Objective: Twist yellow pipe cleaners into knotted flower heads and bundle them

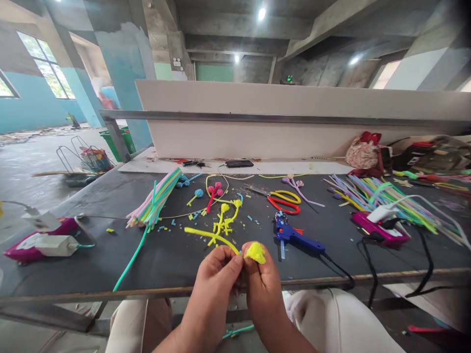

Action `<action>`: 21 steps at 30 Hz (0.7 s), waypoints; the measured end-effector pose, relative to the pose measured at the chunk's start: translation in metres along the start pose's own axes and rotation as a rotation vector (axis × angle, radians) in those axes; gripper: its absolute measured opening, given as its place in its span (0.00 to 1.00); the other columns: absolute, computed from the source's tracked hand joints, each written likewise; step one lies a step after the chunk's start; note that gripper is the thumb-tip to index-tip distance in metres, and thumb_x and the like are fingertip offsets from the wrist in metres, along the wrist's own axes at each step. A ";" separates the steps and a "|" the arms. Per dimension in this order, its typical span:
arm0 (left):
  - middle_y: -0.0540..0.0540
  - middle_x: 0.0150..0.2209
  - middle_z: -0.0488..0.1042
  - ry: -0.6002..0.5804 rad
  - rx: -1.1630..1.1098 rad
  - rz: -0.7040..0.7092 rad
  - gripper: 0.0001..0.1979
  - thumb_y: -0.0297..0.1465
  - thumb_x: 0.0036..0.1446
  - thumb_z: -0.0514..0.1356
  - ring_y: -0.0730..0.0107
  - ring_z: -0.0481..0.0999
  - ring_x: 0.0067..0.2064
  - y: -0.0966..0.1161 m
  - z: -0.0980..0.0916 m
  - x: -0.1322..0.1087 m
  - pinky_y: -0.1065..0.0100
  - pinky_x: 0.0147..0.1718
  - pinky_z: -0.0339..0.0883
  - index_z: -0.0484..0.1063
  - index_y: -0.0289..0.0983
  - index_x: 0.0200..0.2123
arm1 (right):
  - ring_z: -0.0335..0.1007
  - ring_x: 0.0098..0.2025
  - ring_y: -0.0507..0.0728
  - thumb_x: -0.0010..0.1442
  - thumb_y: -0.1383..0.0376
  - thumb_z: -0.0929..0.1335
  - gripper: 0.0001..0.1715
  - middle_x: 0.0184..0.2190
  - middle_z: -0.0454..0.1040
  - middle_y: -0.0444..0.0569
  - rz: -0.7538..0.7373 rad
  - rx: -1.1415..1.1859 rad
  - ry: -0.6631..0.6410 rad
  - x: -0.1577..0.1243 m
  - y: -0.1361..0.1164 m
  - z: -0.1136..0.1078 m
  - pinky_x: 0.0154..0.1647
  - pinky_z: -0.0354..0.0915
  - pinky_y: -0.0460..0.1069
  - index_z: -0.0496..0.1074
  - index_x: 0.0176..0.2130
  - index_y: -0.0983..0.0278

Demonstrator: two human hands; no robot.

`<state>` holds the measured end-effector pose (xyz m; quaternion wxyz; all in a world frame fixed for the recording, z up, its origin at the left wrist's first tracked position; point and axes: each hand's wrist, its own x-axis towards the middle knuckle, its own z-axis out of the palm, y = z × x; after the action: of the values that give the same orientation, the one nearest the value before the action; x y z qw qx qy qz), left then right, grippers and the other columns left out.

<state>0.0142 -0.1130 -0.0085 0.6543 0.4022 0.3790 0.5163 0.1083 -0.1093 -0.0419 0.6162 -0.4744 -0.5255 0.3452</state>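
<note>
Tabletop (165,277) ends in a straight front edge near both hands, with room to move between them and a teal stem (131,261) reaching toward that edge. The left hand (221,272) pinches a fuzzy yellow stem (204,232); the right hand (263,277) has thumb and fingers closed on a crumpled, rounded yellow flower (256,252). Beyond lie one pair of scissors (268,194), one blue glue gun (300,240) (black cord (338,266) trailing edgeward) and two bundles of fuzzy stems (158,198).
</note>
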 end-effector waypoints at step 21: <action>0.47 0.29 0.71 0.137 0.840 0.853 0.05 0.24 0.55 0.55 0.69 0.70 0.33 0.026 -0.021 0.000 0.70 0.33 0.64 0.68 0.37 0.29 | 0.65 0.44 0.57 0.47 0.62 0.73 0.26 0.43 0.69 0.48 0.384 0.551 -0.482 0.016 -0.031 -0.024 0.46 0.60 0.51 0.67 0.47 0.57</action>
<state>-0.0142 -0.1063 0.0072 0.1489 0.7084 0.3971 0.5641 0.1324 -0.1093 -0.0072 0.5038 -0.2867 -0.4447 0.6828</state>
